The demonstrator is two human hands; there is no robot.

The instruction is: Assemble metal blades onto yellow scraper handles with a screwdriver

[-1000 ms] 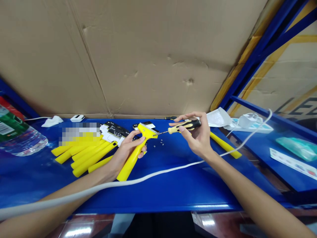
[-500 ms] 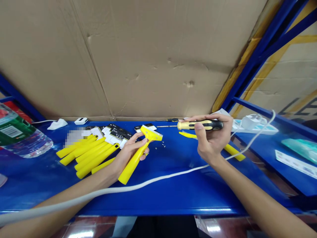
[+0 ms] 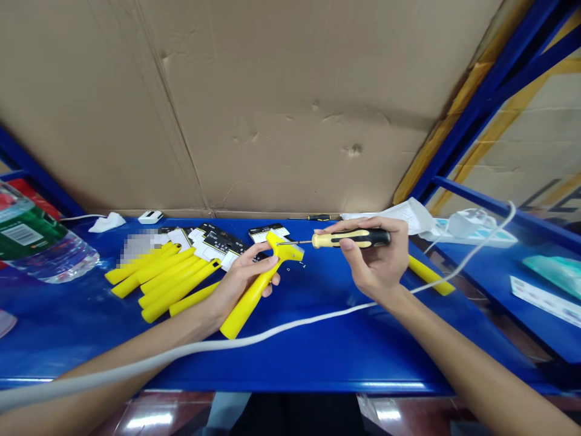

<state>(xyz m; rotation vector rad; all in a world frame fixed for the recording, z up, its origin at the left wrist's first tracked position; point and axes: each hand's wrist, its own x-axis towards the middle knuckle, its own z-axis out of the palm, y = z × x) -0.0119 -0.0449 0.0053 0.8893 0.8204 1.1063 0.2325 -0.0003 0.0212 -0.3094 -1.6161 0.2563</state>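
My left hand [image 3: 245, 281] is closed around the neck of a yellow scraper [image 3: 247, 303], its wide head tilted up and to the right. In my right hand [image 3: 384, 260] is a screwdriver [image 3: 351, 238] with a cream and black handle, held nearly level. The screwdriver's tip meets the scraper head at its upper left part, where a screw sat in view earlier. Small loose screws and a nut [image 3: 288, 269] lie on the blue tabletop [image 3: 318, 357] just right of the scraper head. Part of another yellow scraper [image 3: 431, 275] shows behind my right hand.
Several yellow handles [image 3: 181, 287] lie in a row at left, beside black and white cards [image 3: 218, 242]. A large bottle [image 3: 40, 236] stands far left. A second screwdriver [image 3: 318, 217] and a power strip [image 3: 485, 236] lie at the back. A white cable [image 3: 290, 327] crosses in front.
My right hand has brought the screwdriver left and slightly down, so its tip now reaches the scraper head. The scraper head has turned slightly in my left hand.
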